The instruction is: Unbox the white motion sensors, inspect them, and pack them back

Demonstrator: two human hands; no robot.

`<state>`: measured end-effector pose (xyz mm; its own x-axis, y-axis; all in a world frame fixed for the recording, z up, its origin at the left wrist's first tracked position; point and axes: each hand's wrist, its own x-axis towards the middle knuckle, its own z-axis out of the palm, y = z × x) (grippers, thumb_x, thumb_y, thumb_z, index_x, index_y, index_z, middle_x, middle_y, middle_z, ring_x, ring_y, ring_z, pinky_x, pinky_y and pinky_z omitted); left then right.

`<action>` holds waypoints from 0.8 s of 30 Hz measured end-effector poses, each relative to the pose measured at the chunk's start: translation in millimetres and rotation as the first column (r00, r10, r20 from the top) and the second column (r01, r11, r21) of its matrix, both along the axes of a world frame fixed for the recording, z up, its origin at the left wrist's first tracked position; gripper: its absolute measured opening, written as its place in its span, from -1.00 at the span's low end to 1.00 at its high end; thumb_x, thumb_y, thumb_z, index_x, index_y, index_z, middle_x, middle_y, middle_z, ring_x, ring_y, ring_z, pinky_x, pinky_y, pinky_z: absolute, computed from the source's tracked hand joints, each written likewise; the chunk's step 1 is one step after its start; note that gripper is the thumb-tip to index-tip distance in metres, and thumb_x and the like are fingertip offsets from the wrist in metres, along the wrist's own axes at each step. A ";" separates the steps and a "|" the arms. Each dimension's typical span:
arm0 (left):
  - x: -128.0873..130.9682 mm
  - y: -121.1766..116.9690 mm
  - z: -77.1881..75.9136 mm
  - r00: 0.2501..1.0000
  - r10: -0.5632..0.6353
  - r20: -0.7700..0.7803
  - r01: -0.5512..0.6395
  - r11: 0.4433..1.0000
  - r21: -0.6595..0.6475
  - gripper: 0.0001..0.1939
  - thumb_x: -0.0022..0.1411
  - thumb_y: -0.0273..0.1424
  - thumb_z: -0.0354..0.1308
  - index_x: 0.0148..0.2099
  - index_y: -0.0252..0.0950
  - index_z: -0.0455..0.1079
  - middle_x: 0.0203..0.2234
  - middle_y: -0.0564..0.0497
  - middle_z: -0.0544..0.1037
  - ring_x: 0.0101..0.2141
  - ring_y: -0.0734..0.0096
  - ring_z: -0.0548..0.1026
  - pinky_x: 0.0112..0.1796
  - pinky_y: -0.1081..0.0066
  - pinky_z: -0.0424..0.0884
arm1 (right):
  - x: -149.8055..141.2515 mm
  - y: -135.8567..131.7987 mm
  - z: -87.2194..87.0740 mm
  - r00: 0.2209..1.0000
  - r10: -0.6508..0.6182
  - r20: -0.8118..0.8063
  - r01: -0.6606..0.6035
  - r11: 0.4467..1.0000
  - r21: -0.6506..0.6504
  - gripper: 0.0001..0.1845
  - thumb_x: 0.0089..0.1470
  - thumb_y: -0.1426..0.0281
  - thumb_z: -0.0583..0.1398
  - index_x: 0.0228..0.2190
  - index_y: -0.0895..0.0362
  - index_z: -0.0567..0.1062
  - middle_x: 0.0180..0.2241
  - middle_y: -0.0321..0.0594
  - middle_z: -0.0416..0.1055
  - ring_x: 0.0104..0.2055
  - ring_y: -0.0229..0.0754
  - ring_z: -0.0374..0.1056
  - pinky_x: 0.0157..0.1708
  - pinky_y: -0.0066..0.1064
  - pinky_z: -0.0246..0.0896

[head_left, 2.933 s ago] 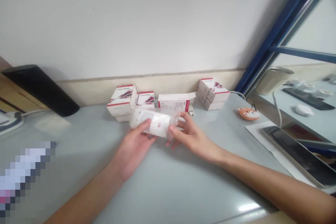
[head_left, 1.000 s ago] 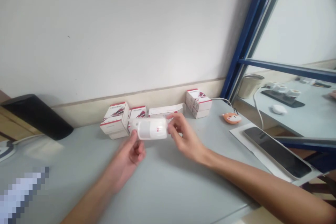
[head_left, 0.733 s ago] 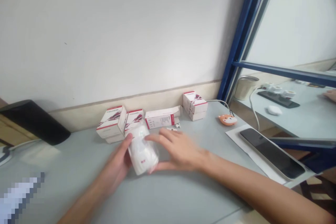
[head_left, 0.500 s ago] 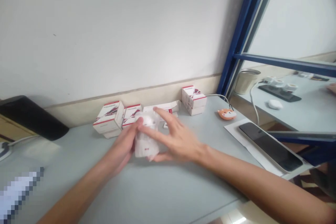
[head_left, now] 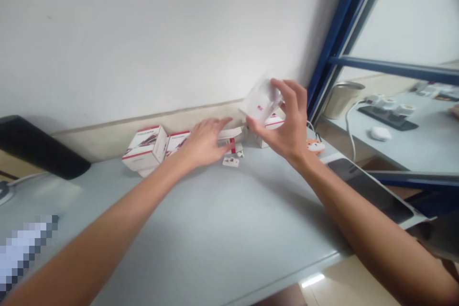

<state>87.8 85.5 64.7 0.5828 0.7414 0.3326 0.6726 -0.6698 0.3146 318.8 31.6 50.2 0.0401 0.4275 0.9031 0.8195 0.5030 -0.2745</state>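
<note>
My right hand (head_left: 287, 119) is raised in front of the wall, gripping a translucent plastic bag (head_left: 261, 100) with a small red mark between thumb and fingers. The bag is blurred, so its contents are not clear. Further left, my left hand (head_left: 206, 141) reaches over the back of the desk with thumb and fingers apart. Close to its thumb lies a white carton (head_left: 229, 141) with a red label and a lifted flap. A small white piece with dark spots (head_left: 231, 161) rests on the desk just in front of that carton.
Red-and-white boxes (head_left: 145, 146) stand left of my left hand; another box (head_left: 274, 122) is partly hidden behind my right hand. An orange animal-face case (head_left: 314, 146) and a phone (head_left: 369, 189) lie right. A black object (head_left: 43, 146) leans at left. Blue-framed glass (head_left: 394, 67) borders the desk.
My hands have separated. The right hand has carried the plastic bag up and to the right; the left has let go of it and moved forward toward the open carton.
</note>
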 end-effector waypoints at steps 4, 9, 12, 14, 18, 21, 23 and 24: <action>-0.5 7.2 -8.2 1.000 0.013 0.016 -0.012 0.998 -0.065 -0.38 0.38 -0.16 0.14 0.41 -0.16 0.23 0.19 -0.19 0.51 0.20 -0.03 0.47 0.19 0.05 0.37 | 2.7 5.2 -2.3 0.999 -0.040 0.020 0.039 0.998 0.043 -0.17 0.10 0.09 0.39 0.29 -0.04 0.25 0.25 0.08 0.12 0.34 0.25 0.20 0.23 0.21 0.35; -25.0 -31.9 1.0 0.937 0.118 0.330 -0.082 0.989 -0.121 -0.33 0.40 -0.09 0.17 0.46 0.00 0.08 0.13 -0.09 0.53 0.14 0.11 0.53 0.16 0.06 0.44 | -17.4 -4.3 -5.2 0.999 0.050 -0.001 -0.050 0.996 0.072 -0.14 0.04 0.13 0.45 0.27 -0.04 0.27 0.27 0.07 0.10 0.36 0.24 0.17 0.25 0.14 0.35; -46.7 -67.3 -14.2 0.902 0.109 0.417 -0.045 0.986 -0.161 -0.34 0.39 -0.13 0.21 0.44 0.05 0.09 0.18 -0.07 0.50 0.14 0.14 0.54 0.17 0.08 0.46 | -35.1 -19.1 -5.3 0.979 0.192 0.069 -0.194 0.980 0.030 -0.12 0.03 0.14 0.45 0.29 -0.06 0.24 0.30 0.07 0.08 0.37 0.23 0.16 0.27 0.12 0.32; -60.5 -88.1 -31.1 0.860 0.106 0.500 -0.038 0.989 -0.144 -0.32 0.39 -0.19 0.23 0.44 0.08 0.05 0.29 -0.07 0.42 0.21 0.12 0.49 0.19 0.09 0.47 | -45.7 -29.6 -5.9 0.939 0.311 0.144 -0.311 0.950 -0.026 -0.13 0.06 0.16 0.43 0.30 -0.08 0.22 0.34 0.05 0.03 0.41 0.23 0.12 0.30 0.13 0.29; -79.6 -115.1 -58.0 0.833 0.067 0.549 -0.047 0.998 -0.050 -0.31 0.38 -0.31 0.26 0.44 0.06 0.09 0.37 -0.09 0.33 0.32 0.02 0.37 0.25 0.03 0.42 | -60.3 -46.3 -7.8 0.834 0.521 0.184 -0.493 0.852 -0.177 -0.20 0.14 0.15 0.37 0.30 -0.06 0.21 0.41 0.02 -0.07 0.49 0.26 -0.02 0.38 0.18 0.14; -82.0 -123.1 -60.1 0.829 0.002 0.559 0.006 1.000 -0.012 -0.31 0.39 -0.37 0.23 0.45 0.07 0.10 0.36 -0.11 0.33 0.30 0.01 0.39 0.22 0.00 0.46 | -63.9 -52.2 -7.9 0.815 0.569 0.113 -0.536 0.813 -0.229 -0.23 0.16 0.15 0.36 0.29 -0.05 0.22 0.41 0.02 -0.11 0.52 0.26 -0.14 0.44 0.22 -0.01; -79.1 -125.5 -55.1 0.815 -0.031 0.579 0.063 0.997 -0.035 -0.35 0.41 -0.38 0.20 0.43 0.12 0.12 0.34 -0.09 0.35 0.22 0.05 0.47 0.17 0.00 0.51 | -63.6 -52.9 -7.9 0.814 0.574 0.089 -0.542 0.805 -0.239 -0.23 0.16 0.10 0.35 0.29 -0.06 0.23 0.40 0.01 -0.10 0.53 0.28 -0.18 0.45 0.25 -0.06; -77.1 -126.3 -52.1 0.804 -0.032 0.594 0.087 0.994 -0.065 -0.38 0.42 -0.36 0.19 0.42 0.14 0.13 0.33 -0.09 0.36 0.19 0.07 0.50 0.14 0.01 0.53 | -63.2 -52.6 -8.4 0.808 0.581 0.094 -0.548 0.801 -0.241 -0.22 0.15 0.07 0.34 0.30 -0.06 0.23 0.39 0.02 -0.09 0.53 0.30 -0.17 0.44 0.26 -0.05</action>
